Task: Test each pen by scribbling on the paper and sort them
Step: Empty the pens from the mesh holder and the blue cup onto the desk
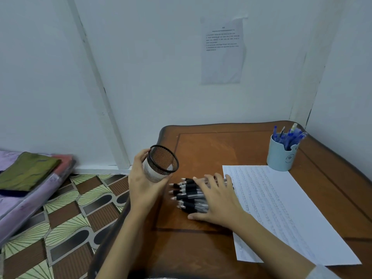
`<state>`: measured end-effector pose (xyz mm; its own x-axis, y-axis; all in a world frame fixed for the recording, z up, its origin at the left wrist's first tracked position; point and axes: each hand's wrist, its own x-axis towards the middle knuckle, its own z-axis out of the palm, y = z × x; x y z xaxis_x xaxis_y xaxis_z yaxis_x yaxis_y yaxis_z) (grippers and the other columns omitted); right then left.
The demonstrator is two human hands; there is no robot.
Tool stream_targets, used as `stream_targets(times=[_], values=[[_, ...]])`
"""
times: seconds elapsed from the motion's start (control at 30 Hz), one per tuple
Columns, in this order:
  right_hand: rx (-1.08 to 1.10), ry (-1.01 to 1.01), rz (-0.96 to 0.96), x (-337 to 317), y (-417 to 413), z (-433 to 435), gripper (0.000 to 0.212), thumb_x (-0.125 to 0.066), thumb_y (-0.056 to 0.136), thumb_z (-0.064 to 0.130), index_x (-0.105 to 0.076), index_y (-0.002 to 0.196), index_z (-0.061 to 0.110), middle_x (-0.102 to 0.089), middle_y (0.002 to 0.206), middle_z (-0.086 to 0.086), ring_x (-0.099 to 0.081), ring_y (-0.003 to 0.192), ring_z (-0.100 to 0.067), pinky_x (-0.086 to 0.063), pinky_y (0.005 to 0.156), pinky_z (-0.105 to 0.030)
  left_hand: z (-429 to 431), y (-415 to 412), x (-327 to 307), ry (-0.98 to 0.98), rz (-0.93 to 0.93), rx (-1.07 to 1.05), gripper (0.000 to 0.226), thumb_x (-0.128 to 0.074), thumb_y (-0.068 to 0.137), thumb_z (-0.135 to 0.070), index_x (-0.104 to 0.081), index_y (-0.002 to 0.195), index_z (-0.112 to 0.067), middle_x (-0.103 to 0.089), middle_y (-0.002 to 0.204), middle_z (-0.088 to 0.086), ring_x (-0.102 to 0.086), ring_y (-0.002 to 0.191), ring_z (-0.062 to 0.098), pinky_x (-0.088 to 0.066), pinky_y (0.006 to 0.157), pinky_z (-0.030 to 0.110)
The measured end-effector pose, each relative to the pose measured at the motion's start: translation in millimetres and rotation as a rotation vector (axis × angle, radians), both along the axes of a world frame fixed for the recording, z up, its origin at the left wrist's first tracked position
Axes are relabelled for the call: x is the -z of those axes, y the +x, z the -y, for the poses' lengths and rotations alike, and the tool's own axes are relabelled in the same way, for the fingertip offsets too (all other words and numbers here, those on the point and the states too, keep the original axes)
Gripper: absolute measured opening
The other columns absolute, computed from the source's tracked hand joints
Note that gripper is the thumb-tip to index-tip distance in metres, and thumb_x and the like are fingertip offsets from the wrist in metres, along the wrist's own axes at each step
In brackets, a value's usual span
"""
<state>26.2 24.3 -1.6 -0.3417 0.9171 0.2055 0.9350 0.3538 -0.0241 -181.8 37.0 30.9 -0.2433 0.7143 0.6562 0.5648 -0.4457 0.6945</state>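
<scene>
**Pens heaped beside the paper, mesh cup tipped empty**

Pens point(190, 195) lie in a loose black-gripped heap on the bench point(201, 248), just left of the paper point(281, 208), which serves as the landmark here. Well left of the paper, the left hand point(144, 184) holds a mesh cup point(161, 163) above the bench edge, its fingers point(141, 158) curled round the wall, the mouth tilted toward the camera and seemingly empty. Nearer the paper, the right hand point(218, 200) rests flat on the heap, fingers point(209, 179) spread, pinching nothing. The paper already carries rows of faint scribble. Behind its far right corner stands a blue cup point(281, 156) of blue pens.

Risks, as I judge them: round barrels under a flat palm may roll off the bench's left edge. Sliding the heap right could ruck the paper's edge. Tested and untested pens look alike and could get mixed if the heap is disturbed.
</scene>
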Motion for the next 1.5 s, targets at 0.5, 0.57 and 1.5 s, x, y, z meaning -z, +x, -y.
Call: stream_targets(times=[0.5,0.57,1.5], values=[[-0.089,-0.077,-0.044,2,5,-11,0.109,-0.043,0.073,0.083,0.001,0.154,0.024,-0.012,0.160,-0.001,-0.009,0.147,-0.022,-0.003,0.118,-0.053,8,2,-1,0.057,0.222,0.065,0.085,-0.090,0.060,-0.012,-0.042,0.127,-0.028,-0.057,0.120,-0.009,-0.057,0.110,0.002,-0.048,0.092,0.017],[-0.094,-0.095,-0.053,4,8,-6,0.113,-0.039,0.069,0.086,0.004,0.154,0.024,-0.004,0.162,-0.002,-0.001,0.149,-0.023,0.005,0.118,-0.053,10,4,-1,0.059,0.241,0.058,0.085,-0.090,0.060,-0.013,-0.042,0.129,-0.026,-0.057,0.120,-0.011,-0.057,0.111,0.002,-0.048,0.091,0.017],[0.241,-0.136,-0.414,4,131,11,0.072,-0.050,0.084,0.065,-0.037,0.144,0.027,-0.031,0.154,0.000,-0.027,0.141,-0.017,-0.017,0.115,-0.038,5,59,-5,-0.028,0.457,0.183,0.089,-0.090,0.060,-0.033,-0.031,0.126,-0.031,-0.048,0.127,-0.002,-0.055,0.118,0.017,-0.050,0.098,0.044]])
